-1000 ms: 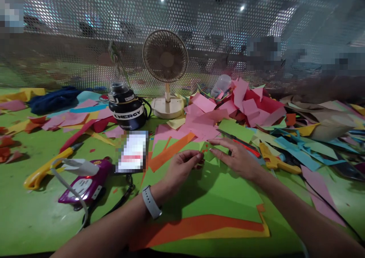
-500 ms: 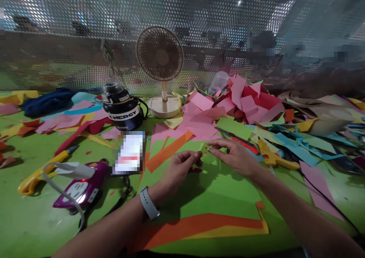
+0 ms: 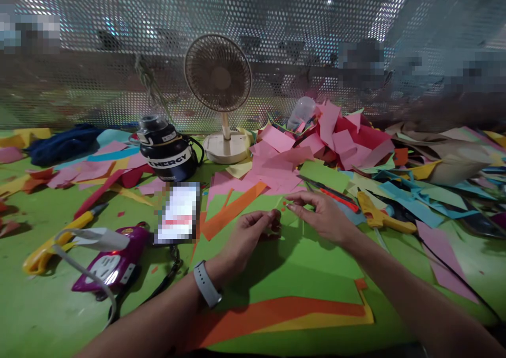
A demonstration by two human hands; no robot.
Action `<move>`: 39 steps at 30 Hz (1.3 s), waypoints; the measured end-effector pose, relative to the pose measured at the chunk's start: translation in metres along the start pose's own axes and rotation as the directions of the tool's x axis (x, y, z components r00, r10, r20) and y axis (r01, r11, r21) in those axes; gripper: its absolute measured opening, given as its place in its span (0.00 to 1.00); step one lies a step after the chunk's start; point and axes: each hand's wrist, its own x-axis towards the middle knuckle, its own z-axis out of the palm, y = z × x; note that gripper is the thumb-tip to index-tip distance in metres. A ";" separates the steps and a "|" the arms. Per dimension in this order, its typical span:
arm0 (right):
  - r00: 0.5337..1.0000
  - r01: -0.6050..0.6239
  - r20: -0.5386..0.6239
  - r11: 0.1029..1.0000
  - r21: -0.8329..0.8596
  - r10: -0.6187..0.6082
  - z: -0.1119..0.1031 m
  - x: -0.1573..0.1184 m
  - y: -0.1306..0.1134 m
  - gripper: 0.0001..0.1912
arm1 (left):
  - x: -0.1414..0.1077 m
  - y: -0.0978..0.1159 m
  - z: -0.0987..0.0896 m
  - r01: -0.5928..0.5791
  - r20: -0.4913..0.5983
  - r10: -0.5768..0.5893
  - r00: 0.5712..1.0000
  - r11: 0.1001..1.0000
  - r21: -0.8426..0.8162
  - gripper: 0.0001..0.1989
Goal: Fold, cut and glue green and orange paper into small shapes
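Over a large green paper sheet [image 3: 308, 268], my two hands are close together, fingertips a small gap apart. My left hand [image 3: 255, 231], with a pale watch strap at the wrist, has thumb and forefinger pinched; what they hold is too small to name. My right hand [image 3: 318, 213] pinches a thin green paper piece [image 3: 294, 210]. Small orange bits [image 3: 283, 205] show beside its fingertips. Orange strips [image 3: 233, 210] lie on the sheet's upper left, and an orange sheet [image 3: 276, 313] sticks out beneath its near edge.
A fan [image 3: 225, 78], a black bottle [image 3: 168, 155] and heaped pink paper [image 3: 336, 136] stand at the back. To the left are a phone [image 3: 177, 213], a purple power strip [image 3: 114, 263] and a yellow tool [image 3: 59, 242]. A yellow glue gun [image 3: 383, 218] lies right.
My left fingertips have drawn slightly away from the small orange bits near my right hand. The whole view has shifted a little.
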 end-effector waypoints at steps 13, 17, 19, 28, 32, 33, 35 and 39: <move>0.990 -0.134 0.056 0.977 0.163 0.127 -0.001 0.005 0.007 0.19 | -0.001 0.002 0.000 -0.013 -0.002 0.013 1.000 0.998 0.054 0.15; 0.990 -0.138 0.060 0.972 0.192 0.129 0.000 0.005 0.007 0.18 | -0.001 0.000 -0.001 -0.017 0.009 0.017 1.000 0.999 0.042 0.15; 0.989 -0.141 0.062 0.969 0.201 0.131 0.001 0.005 0.007 0.19 | 0.000 0.000 -0.001 -0.020 0.012 0.019 1.000 0.999 0.047 0.16; 0.989 -0.146 0.064 0.968 0.205 0.135 0.002 0.004 0.006 0.19 | 0.000 -0.001 -0.001 -0.012 0.003 0.012 1.000 0.997 0.078 0.15; 0.990 -0.136 0.059 0.971 0.196 0.127 0.002 0.004 0.006 0.19 | 0.001 -0.002 -0.001 0.000 0.005 0.000 1.000 0.998 0.065 0.15; 0.991 -0.129 0.056 0.973 0.192 0.121 0.002 0.003 0.006 0.19 | 0.000 -0.001 -0.001 0.006 0.002 -0.006 1.000 0.998 0.055 0.15; 0.993 -0.114 0.054 0.977 0.178 0.106 0.002 0.003 0.006 0.19 | 0.000 0.001 0.000 0.015 -0.007 -0.015 1.000 0.999 0.036 0.16; 0.993 -0.108 0.060 0.981 0.160 0.100 0.001 0.003 0.007 0.18 | -0.002 0.003 0.001 0.003 -0.008 -0.003 1.000 0.999 0.040 0.15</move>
